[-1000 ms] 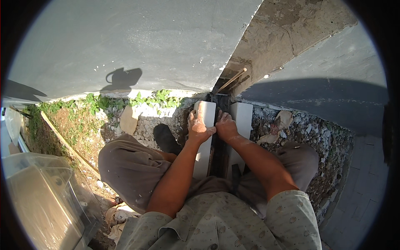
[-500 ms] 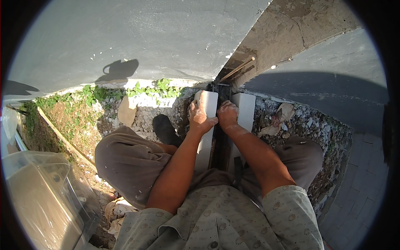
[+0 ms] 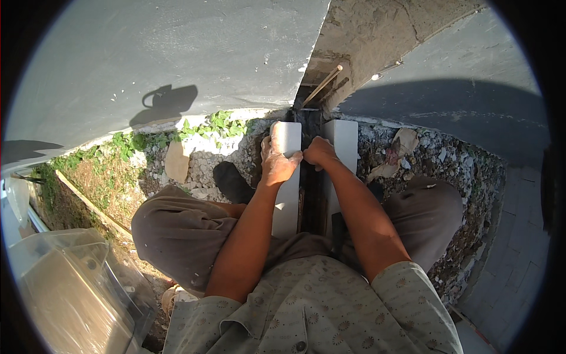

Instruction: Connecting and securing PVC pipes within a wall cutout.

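Between my knees two long white blocks lie side by side with a dark, narrow channel [image 3: 312, 206] between them. My left hand [image 3: 277, 164], dusted white, is wrapped round the far part of the left white block [image 3: 288, 206], its thumb across the top toward the channel. Over the channel, close to that thumb, my right hand [image 3: 320, 152] is closed with its fingers curled down. Whatever those fingers hold, if anything, is hidden. The right white block [image 3: 348, 144] lies just beyond my right hand, to its right.
Grey wall panels [image 3: 177, 53] rise ahead on both sides of a concrete opening, where a wooden stick [image 3: 322, 86] leans. White rubble [image 3: 203, 168] and green plants line the wall base. Clear plastic sheeting [image 3: 71, 277] covers something at lower left. Grey paving [image 3: 513, 253] lies at far right.
My right hand has moved slightly toward the left block, and its fingers have curled in more tightly. My left hand stays on the left block. The whole view has shifted a little.
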`<state>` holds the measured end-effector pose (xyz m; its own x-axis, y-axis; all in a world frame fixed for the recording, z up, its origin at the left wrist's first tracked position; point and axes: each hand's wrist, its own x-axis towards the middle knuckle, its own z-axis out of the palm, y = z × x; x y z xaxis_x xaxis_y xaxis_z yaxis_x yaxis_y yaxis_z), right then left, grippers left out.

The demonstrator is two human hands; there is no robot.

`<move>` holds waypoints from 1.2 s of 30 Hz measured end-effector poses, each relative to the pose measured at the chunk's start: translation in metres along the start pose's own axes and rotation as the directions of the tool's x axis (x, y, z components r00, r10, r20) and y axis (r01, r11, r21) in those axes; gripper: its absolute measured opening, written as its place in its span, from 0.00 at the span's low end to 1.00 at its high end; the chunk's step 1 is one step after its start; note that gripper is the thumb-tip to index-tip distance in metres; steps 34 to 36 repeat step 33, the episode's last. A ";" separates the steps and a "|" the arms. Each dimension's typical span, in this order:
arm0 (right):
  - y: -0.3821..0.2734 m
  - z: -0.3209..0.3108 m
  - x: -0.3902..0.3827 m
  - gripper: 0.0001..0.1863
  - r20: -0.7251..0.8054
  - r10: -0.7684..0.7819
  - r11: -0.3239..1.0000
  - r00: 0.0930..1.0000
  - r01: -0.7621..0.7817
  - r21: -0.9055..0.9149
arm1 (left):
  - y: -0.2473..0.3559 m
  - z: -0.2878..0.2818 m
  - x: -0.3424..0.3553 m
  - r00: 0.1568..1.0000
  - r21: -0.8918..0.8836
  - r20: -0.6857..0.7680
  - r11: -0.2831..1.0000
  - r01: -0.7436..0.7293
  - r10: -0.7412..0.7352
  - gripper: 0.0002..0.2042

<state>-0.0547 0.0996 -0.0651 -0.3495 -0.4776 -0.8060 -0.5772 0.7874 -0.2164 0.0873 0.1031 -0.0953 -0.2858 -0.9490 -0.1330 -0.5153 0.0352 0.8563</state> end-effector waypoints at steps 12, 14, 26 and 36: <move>0.028 0.045 0.000 0.29 -0.271 -0.111 0.988 0.956 0.135 0.073 | 0.016 0.001 -0.002 0.999 0.008 0.031 0.999 0.042 -0.042 0.44; 0.033 0.048 -0.001 0.27 -0.308 -0.149 0.975 0.940 0.191 0.111 | 0.015 0.003 -0.002 0.994 0.004 0.046 0.995 0.102 -0.102 0.46; 0.039 0.054 -0.009 0.30 -0.358 0.043 0.960 0.933 0.060 0.273 | 0.013 0.004 0.000 0.979 0.014 0.125 0.987 0.161 -0.162 0.48; 0.041 0.042 -0.018 0.32 -0.287 0.016 0.906 0.958 0.108 0.410 | 0.018 0.004 -0.002 0.977 0.021 0.138 0.987 0.159 -0.160 0.48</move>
